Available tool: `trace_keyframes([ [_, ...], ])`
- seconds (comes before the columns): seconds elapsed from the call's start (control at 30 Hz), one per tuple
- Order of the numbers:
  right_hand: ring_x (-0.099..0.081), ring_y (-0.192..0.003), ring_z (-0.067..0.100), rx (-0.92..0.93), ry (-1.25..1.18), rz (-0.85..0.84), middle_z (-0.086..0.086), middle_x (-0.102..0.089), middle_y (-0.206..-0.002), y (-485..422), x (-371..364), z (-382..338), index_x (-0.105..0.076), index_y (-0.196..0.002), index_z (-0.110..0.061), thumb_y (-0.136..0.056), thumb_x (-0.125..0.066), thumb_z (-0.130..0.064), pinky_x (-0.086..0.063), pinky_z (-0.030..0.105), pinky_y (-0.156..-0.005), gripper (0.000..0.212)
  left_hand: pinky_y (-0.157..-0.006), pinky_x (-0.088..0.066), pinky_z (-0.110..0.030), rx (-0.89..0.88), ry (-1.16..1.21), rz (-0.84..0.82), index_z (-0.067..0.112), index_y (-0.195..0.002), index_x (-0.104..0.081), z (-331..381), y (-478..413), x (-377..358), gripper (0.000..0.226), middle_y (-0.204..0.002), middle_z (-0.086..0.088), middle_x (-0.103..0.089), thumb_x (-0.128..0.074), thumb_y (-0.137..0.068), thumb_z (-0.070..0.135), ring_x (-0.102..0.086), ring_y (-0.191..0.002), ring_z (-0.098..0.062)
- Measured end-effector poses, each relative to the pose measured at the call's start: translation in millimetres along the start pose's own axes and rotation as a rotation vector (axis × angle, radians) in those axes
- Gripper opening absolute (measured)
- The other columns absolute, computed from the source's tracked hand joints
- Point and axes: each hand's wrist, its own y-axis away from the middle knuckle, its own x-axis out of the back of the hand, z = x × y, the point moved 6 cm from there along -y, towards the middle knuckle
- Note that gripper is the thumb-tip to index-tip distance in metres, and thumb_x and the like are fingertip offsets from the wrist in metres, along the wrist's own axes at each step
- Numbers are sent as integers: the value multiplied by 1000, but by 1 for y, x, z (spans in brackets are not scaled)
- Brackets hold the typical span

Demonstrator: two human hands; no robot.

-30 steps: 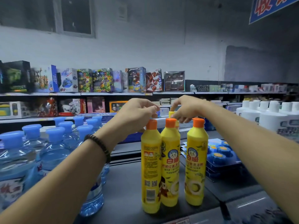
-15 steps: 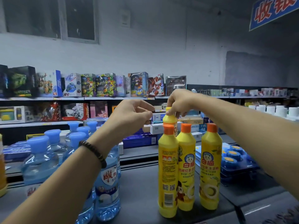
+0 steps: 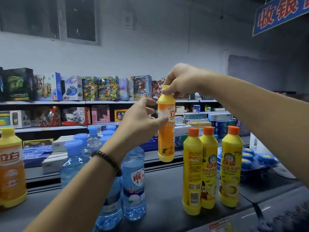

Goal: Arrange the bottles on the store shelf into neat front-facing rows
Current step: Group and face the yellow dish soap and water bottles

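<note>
An orange-and-yellow detergent bottle (image 3: 166,131) hangs in the air above the dark shelf top (image 3: 163,190). My right hand (image 3: 181,80) grips its yellow cap from above. My left hand (image 3: 142,121) touches its label with the thumb, fingers loosely curved beside it. Three yellow bottles with orange caps stand on the shelf at the right: one showing its back label (image 3: 192,173), one close behind it (image 3: 209,166), and one facing front (image 3: 231,166). A matching orange bottle (image 3: 11,166) stands at the far left.
Several blue-capped water bottles (image 3: 133,181) crowd the shelf under my left arm. Blue packs with round pieces (image 3: 257,159) lie to the right of the yellow bottles. Toy boxes (image 3: 107,87) fill the shelves behind. The shelf's front edge carries a price tag (image 3: 220,225).
My right hand has lifted the orange bottle up from behind the yellow bottles. My left hand has come up to touch its side. The view has shifted left.
</note>
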Motion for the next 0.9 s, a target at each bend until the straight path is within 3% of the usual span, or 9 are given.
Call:
trace_keyframes([
  [0.07,-77,-86,22,9,-36,28,7,-78,-98,11,2,-17,-75,-114,-10,-98,-76,-33,-66,36,-75,28,-85,-63,-37,17,54,-11,27,-142,-57,-4,5,1,61,-125,3,-70,-84,-90,43,-70,-110,-17],
  [0.2,-76,-86,22,19,-88,61,5,-78,-98,37,10,-47,-74,-111,-13,-100,-73,-30,-57,29,-61,21,-79,-63,-31,12,189,-26,27,-130,-63,-12,19,8,40,-114,4,-76,-80,-95,35,-74,-105,-17],
  [0.33,-77,-90,24,30,-109,116,6,-80,-97,59,23,-78,-77,-106,-15,-100,-73,-28,-68,40,-73,14,-72,-64,-22,-73,290,-61,27,-128,-64,-3,32,20,38,-109,6,-78,-80,-94,37,-76,-97,-11],
  [0.5,-78,-82,16,51,-198,173,2,-80,-93,85,33,-107,-78,-103,-17,-101,-72,-28,-64,26,-61,12,-81,-68,-32,-99,403,-125,32,-131,-63,2,59,34,45,-118,5,-77,-81,-91,44,-76,-107,-15],
  [0.77,-77,-81,17,171,-633,131,5,-81,-93,101,-27,-138,-79,-107,-14,-96,-76,-28,-65,32,-69,18,-68,-64,-26,-1,477,97,31,-115,-74,-31,126,87,48,-100,10,-81,-83,-70,47,-79,-86,-10],
  [0.9,-81,-89,22,213,-854,93,5,-83,-95,102,-77,-150,-80,-107,-17,-90,-82,-26,-68,44,-81,19,-70,-65,-29,71,395,220,34,-111,-75,-56,157,110,46,-99,11,-81,-95,-71,44,-80,-86,-11],
])
